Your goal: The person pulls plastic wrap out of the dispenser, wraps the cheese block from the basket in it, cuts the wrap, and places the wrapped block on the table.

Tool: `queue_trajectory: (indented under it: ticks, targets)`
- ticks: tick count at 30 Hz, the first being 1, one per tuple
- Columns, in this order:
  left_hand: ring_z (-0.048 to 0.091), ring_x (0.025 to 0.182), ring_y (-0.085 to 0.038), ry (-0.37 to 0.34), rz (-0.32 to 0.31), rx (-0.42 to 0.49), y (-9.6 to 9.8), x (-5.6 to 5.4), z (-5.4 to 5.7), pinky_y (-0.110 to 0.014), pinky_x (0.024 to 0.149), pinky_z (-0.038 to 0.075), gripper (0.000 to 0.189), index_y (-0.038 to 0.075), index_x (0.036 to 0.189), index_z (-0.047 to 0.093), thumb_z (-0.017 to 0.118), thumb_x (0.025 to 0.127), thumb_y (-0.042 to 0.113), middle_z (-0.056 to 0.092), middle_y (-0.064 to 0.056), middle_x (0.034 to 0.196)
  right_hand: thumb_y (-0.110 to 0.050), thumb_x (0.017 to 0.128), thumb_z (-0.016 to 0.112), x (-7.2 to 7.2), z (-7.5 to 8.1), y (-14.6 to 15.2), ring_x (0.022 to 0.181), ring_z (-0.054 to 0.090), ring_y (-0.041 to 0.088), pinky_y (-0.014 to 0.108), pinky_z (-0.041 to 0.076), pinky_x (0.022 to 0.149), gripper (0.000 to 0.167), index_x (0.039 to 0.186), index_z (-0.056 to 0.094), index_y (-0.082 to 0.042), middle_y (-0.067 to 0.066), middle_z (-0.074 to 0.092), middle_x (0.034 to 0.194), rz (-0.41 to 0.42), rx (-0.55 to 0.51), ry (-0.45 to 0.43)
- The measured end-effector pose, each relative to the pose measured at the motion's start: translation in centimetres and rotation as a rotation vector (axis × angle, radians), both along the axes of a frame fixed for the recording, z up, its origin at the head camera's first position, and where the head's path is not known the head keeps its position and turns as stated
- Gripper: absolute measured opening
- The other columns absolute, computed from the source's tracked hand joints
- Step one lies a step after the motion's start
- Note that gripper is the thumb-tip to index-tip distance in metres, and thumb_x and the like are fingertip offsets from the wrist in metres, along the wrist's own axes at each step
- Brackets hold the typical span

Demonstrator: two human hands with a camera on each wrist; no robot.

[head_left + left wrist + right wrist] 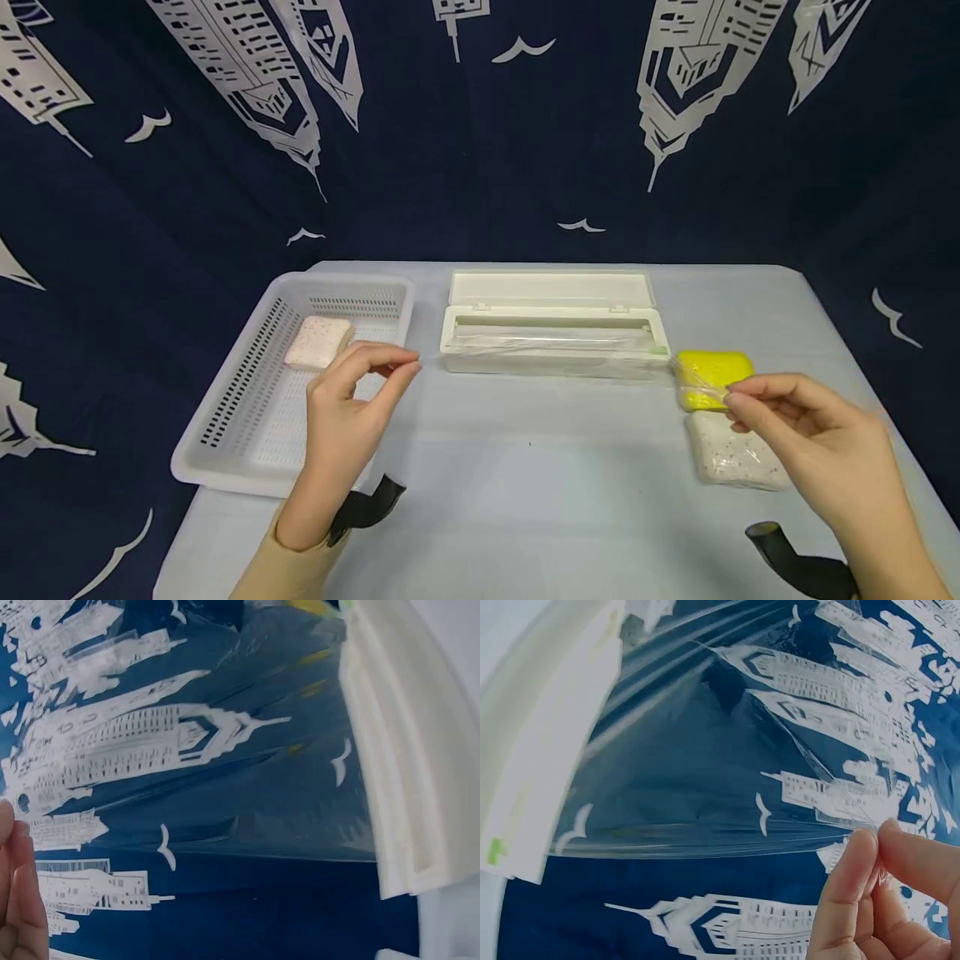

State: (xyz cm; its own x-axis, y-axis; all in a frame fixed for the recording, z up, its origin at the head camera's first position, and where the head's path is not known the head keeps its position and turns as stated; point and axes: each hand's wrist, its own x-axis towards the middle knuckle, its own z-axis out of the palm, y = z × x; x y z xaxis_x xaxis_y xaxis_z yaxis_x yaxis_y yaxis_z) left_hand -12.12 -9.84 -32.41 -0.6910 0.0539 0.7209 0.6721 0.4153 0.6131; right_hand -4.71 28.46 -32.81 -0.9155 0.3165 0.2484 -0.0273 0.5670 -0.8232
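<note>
Notably, on the pale-grey bench [525,517] the white perforated plastic basket [232,477] appears to overhang the left edge, so a nudge could tip it. The sheet of clear, thin plastic film [667,780] stretches out from the open cream rectangular dispenser [551,289]; uneven pull could crease or tear it, or drag the dispenser. The left grip [356,400] has its fingertips together, apparently on one corner; the right grip [817,442] pinches the other, bunched between thumb and finger, and might lose it if the plastic slides. Sagging film could cling to the glossy yellow block [716,367] and white speckled film-wrapped block [731,450] near the right grip
</note>
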Motion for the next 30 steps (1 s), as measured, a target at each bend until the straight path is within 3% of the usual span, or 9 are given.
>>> queue_trajectory:
  ticks: [5, 8, 11, 15, 18, 21, 26, 28, 30]
  targets:
    - [0.059, 0.075, -0.006, -0.023, -0.074, -0.054, -1.2, 2.5, -2.5, -0.014, 0.068, 0.045, 0.022, 0.009, 0.087, 0.075, 0.08, 0.074, -0.007, 0.071, -0.003, 0.079, -0.016, 0.09, 0.072, 2.7, -3.2, -0.6, 0.066, 0.065, 0.004, 0.016, 0.053, 0.058, 0.018, 0.102, 0.069, -0.004, -0.011, 0.069, 0.079, -0.024, 0.045, -0.196]
    - [0.057, 0.075, -0.005, -0.092, -0.128, -0.097, -1.8, 3.8, -4.3, -0.016, 0.067, 0.044, 0.025, 0.013, 0.088, 0.074, 0.081, 0.073, -0.005, 0.07, 0.002, 0.078, -0.018, 0.091, 0.071, 4.0, -5.6, -0.4, 0.068, 0.066, 0.005, 0.019, 0.054, 0.06, 0.021, 0.105, 0.068, -0.002, -0.006, 0.071, 0.08, 0.016, 0.009, -0.341]
    - [0.055, 0.073, -0.004, -0.148, -0.184, -0.155, -2.5, 4.8, -6.4, -0.018, 0.063, 0.045, 0.027, 0.016, 0.088, 0.072, 0.081, 0.073, -0.004, 0.068, 0.006, 0.078, -0.023, 0.092, 0.071, 4.8, -7.8, 0.2, 0.074, 0.066, 0.007, 0.02, 0.055, 0.067, 0.026, 0.108, 0.068, -0.003, -0.002, 0.073, 0.085, 0.07, -0.069, -0.543]
    - [0.054, 0.072, -0.002, -0.213, -0.232, -0.233, -3.3, 5.8, -9.2, -0.018, 0.06, 0.046, 0.031, 0.021, 0.089, 0.07, 0.083, 0.071, -0.001, 0.065, 0.01, 0.078, -0.025, 0.089, 0.073, 5.4, -10.4, 0.4, 0.076, 0.061, 0.01, 0.021, 0.052, 0.07, 0.025, 0.106, 0.07, -0.006, 0.0, 0.07, 0.089, 0.115, -0.081, -0.725]
    - [0.053, 0.074, 0.0, -0.299, -0.249, -0.274, -3.6, 6.6, -11.1, -0.017, 0.061, 0.045, 0.029, 0.025, 0.089, 0.069, 0.082, 0.074, 0.004, 0.063, 0.015, 0.08, -0.016, 0.084, 0.077, 5.9, -12.3, -0.1, 0.072, 0.059, 0.008, 0.02, 0.052, 0.067, 0.016, 0.096, 0.072, -0.007, -0.002, 0.068, 0.085, 0.118, -0.049, -0.665]
    - [0.053, 0.077, 0.0, -0.371, -0.257, -0.306, -3.5, 7.2, -12.9, -0.016, 0.063, 0.045, 0.024, 0.028, 0.088, 0.068, 0.081, 0.078, 0.01, 0.063, 0.019, 0.083, -0.006, 0.077, 0.081, 6.5, -14.0, -0.6, 0.067, 0.058, 0.002, 0.016, 0.051, 0.063, 0.012, 0.084, 0.072, -0.01, -0.009, 0.065, 0.078, 0.127, 0.005, -0.473]
    - [0.054, 0.078, 0.002, -0.434, -0.229, -0.355, -3.3, 7.5, -15.4, -0.017, 0.063, 0.046, 0.026, 0.03, 0.083, 0.068, 0.083, 0.074, 0.01, 0.062, 0.022, 0.084, 0.009, 0.061, 0.084, 6.7, -16.6, -0.7, 0.065, 0.052, -0.007, 0.006, 0.044, 0.059, 0.034, 0.071, 0.07, -0.02, -0.017, 0.058, 0.072, 0.199, 0.137, -0.082]
    - [0.053, 0.078, 0.003, -0.456, -0.214, -0.381, -3.2, 7.4, -16.2, -0.016, 0.063, 0.046, 0.027, 0.03, 0.081, 0.068, 0.084, 0.072, 0.009, 0.061, 0.022, 0.083, 0.012, 0.056, 0.084, 6.5, -17.4, -0.6, 0.064, 0.05, -0.008, 0.005, 0.041, 0.058, 0.04, 0.07, 0.069, -0.022, -0.019, 0.056, 0.072, 0.233, 0.189, 0.01]
    - [0.053, 0.078, 0.003, -0.469, -0.2, -0.413, -3.0, 7.4, -16.8, -0.016, 0.064, 0.046, 0.027, 0.029, 0.079, 0.069, 0.084, 0.07, 0.009, 0.061, 0.021, 0.081, 0.012, 0.053, 0.085, 6.4, -17.9, -0.6, 0.064, 0.047, -0.01, 0.005, 0.038, 0.057, 0.042, 0.069, 0.069, -0.024, -0.02, 0.055, 0.072, 0.251, 0.243, 0.041]
